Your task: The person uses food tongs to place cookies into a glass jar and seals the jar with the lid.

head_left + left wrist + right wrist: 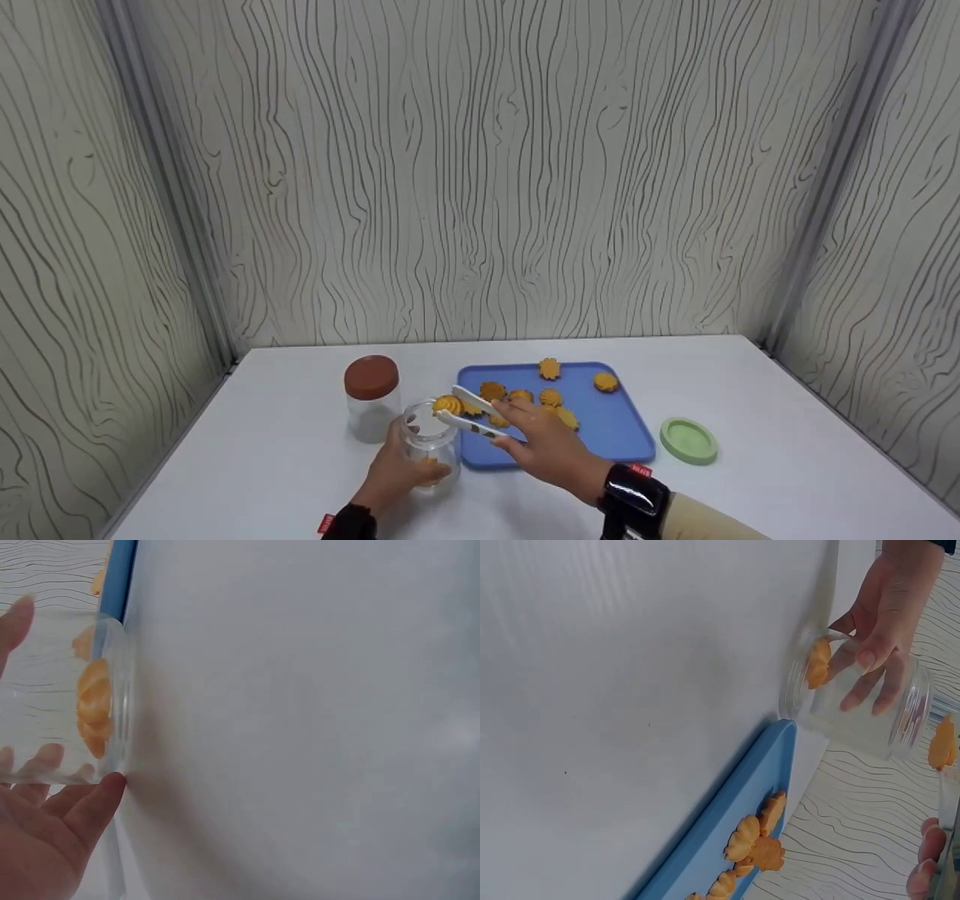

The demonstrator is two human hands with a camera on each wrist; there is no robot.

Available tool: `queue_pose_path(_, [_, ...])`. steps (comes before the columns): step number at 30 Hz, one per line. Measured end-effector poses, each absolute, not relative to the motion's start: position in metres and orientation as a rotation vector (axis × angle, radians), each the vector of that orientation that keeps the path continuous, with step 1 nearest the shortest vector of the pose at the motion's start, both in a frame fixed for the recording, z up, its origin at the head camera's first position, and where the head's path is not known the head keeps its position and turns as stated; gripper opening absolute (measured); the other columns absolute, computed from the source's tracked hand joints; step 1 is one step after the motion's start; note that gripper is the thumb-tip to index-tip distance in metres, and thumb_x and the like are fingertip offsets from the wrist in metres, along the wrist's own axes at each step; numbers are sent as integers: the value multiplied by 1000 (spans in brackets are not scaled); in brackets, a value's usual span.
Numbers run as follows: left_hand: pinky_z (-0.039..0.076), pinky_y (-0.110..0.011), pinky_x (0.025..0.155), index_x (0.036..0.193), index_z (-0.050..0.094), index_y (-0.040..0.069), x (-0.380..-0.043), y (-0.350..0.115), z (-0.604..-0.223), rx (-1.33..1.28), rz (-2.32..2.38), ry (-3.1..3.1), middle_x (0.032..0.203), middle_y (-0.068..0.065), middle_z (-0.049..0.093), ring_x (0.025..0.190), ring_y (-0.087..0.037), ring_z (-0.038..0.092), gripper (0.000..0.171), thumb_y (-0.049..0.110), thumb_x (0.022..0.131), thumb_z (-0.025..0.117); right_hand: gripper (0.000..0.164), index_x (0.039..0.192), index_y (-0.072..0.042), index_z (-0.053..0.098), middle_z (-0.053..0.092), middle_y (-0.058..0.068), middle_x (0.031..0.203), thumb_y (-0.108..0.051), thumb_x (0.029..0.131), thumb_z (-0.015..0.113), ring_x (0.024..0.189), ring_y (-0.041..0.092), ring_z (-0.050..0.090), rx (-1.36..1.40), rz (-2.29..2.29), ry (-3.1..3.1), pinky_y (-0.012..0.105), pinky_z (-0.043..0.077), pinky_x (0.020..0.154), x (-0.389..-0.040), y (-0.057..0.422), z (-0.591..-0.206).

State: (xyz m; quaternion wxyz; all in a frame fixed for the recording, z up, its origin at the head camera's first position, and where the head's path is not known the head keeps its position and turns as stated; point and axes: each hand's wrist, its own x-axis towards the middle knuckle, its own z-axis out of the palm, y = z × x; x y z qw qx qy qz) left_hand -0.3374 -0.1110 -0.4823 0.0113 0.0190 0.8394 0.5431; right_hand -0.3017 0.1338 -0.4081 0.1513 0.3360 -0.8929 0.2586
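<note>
My left hand (396, 469) grips a clear jar (444, 451) around its side, its mouth facing up. At the bottom of the jar lies a ridged golden cookie (819, 664), also visible through the wall in the left wrist view. In my right hand (551, 450) is a pair of white tongs (474, 427), held between thumb and fingers. Their tips pinch another swirled cookie (448, 406), which hangs right at the jar's rim. The right wrist view shows this cookie just beyond the jar's mouth.
A blue tray (615, 435) with several cookies lies just right of the jar. Behind and left stands a second clear jar (371, 416) with a red-brown lid (372, 377). A light green lid (688, 441) lies right of the tray. Patterned panels (480, 187) enclose the white table (277, 450).
</note>
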Motion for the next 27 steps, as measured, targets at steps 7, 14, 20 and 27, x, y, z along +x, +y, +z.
queue_pose_path(7, [30,-64,105,147,23,1,-336,-109,-482,25,1688,2602,144,-28,38,130,-46,38,110,26,65,92,50,135,3,54,63,8,109,-24,95,64,92,20,61,993,763,-2545,32,54,76,-301,129,-407])
queue_pose_path(14, [28,-64,105,147,22,0,-336,-110,-481,25,1709,2578,145,-28,38,131,-46,36,112,26,63,92,50,135,3,53,61,6,105,-26,95,63,88,17,60,1029,772,-2528,28,53,74,-300,124,-406])
queue_pose_path(20, [28,-64,105,147,21,0,-337,-112,-481,54,1719,2567,144,-27,39,130,-45,38,111,26,65,92,50,136,1,54,60,4,108,-27,95,64,90,12,57,1009,789,-2557,29,53,76,-301,120,-408])
queue_pose_path(27, [31,-62,105,144,25,-1,-336,-114,-483,147,1727,2602,140,-27,43,128,-44,41,106,26,66,91,53,138,0,51,59,8,112,-30,96,62,94,17,58,976,854,-2571,34,54,78,-302,121,-411])
